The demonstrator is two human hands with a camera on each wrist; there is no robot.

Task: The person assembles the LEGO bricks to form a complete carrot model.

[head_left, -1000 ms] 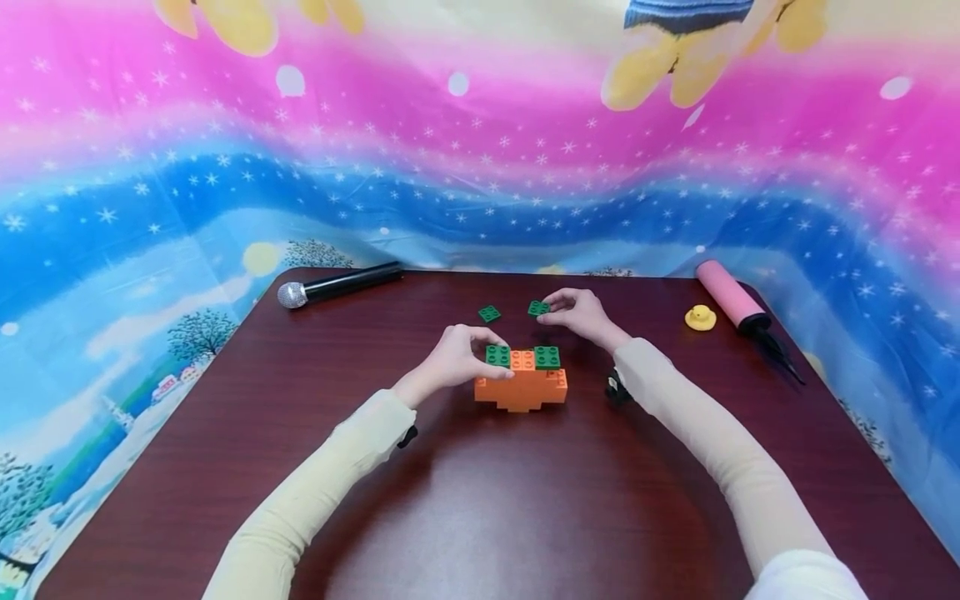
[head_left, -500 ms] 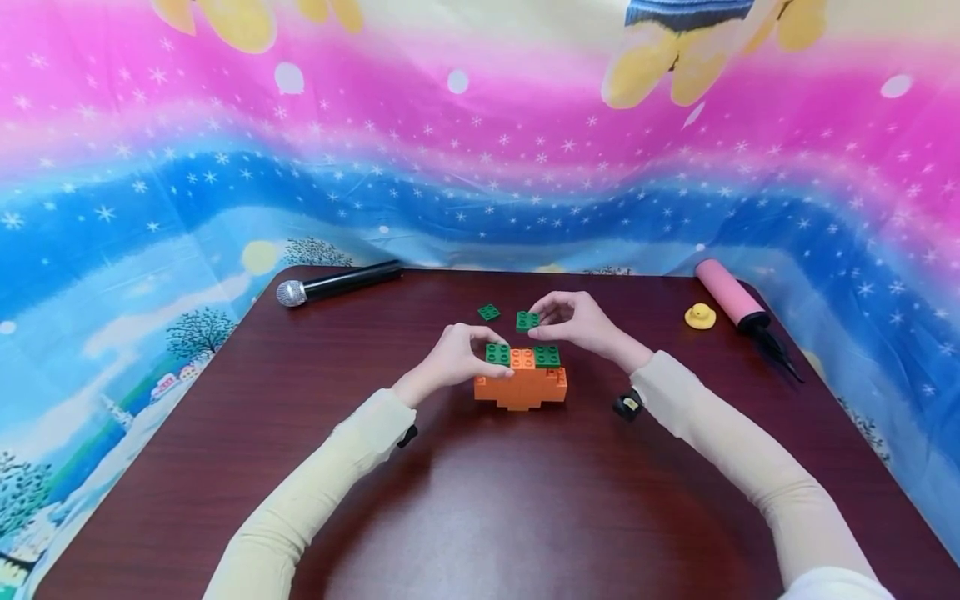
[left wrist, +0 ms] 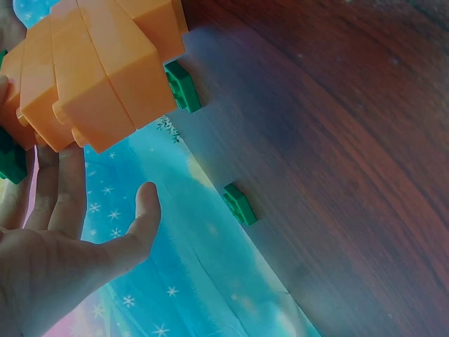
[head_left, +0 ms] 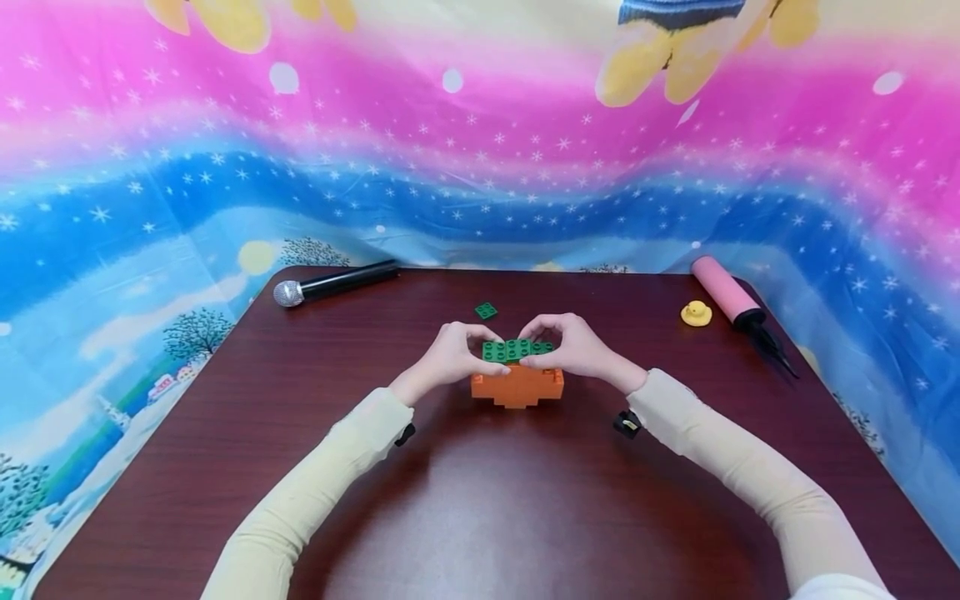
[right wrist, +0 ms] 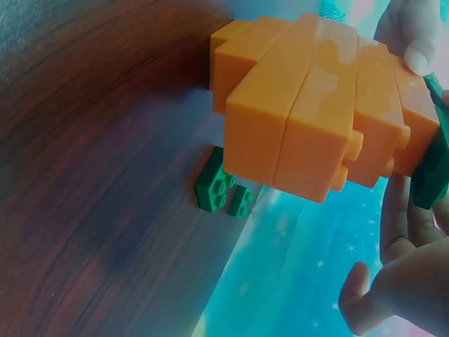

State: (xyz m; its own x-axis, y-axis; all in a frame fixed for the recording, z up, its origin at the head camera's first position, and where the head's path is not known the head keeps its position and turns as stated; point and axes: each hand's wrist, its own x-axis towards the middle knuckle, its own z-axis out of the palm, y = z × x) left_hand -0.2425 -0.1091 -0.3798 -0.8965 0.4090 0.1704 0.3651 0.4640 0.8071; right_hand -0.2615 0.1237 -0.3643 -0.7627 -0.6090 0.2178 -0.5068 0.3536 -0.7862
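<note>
A stepped structure of orange building bricks (head_left: 517, 388) stands on the table, narrower at its base. My left hand (head_left: 448, 357) grips its upper left end, thumb in front and fingers behind, beside a green brick (head_left: 492, 352) on top. My right hand (head_left: 576, 346) pinches another green brick (head_left: 516, 348) over the middle of the top; whether it is seated is unclear. A third green brick (head_left: 542, 347) lies at the top right, partly covered by the right hand. Both wrist views show the orange structure from underneath, and the left hand (left wrist: 56, 246) has one finger stretched away from it.
A loose green brick (head_left: 486, 310) lies behind the structure; the right wrist view shows a further green brick (right wrist: 210, 179) on the table. A microphone (head_left: 333, 283) is at the back left. At the back right are a yellow toy duck (head_left: 696, 313) and a pink hand pump (head_left: 723, 287).
My right hand has brought a green brick from behind the structure, toward me and left, onto the middle of its top. The left hand has kept its grip.
</note>
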